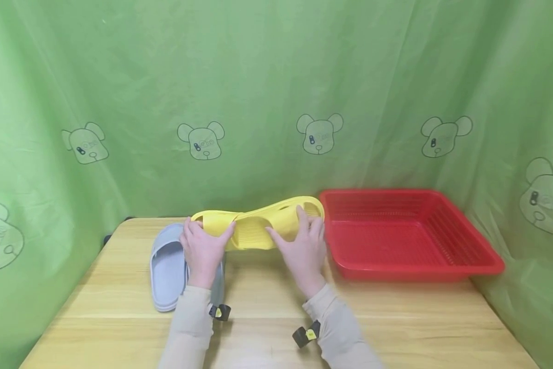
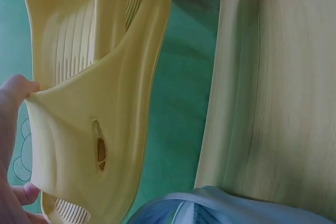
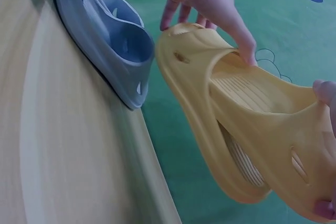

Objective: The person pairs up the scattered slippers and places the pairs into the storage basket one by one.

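A pair of yellow slippers (image 1: 252,233) is held up over the far side of the table, overlapping with their toe ends pointing opposite ways. My left hand (image 1: 204,253) grips the left one by its strap, thumb on the near side. On the other slipper (image 3: 302,153), my right hand (image 1: 304,251) pinches the strap between thumb and fingers. Behind my left forearm lies a pair of grey-blue slippers (image 1: 169,277), partly hidden by that arm. The left wrist view shows the strap's slot and the ribbed footbed of the yellow slippers (image 2: 89,129).
To the right on the wooden table (image 1: 267,318) stands a red plastic basket (image 1: 414,272) with slatted sides. A green curtain (image 1: 267,77) printed with bear heads surrounds the table at the back and sides.
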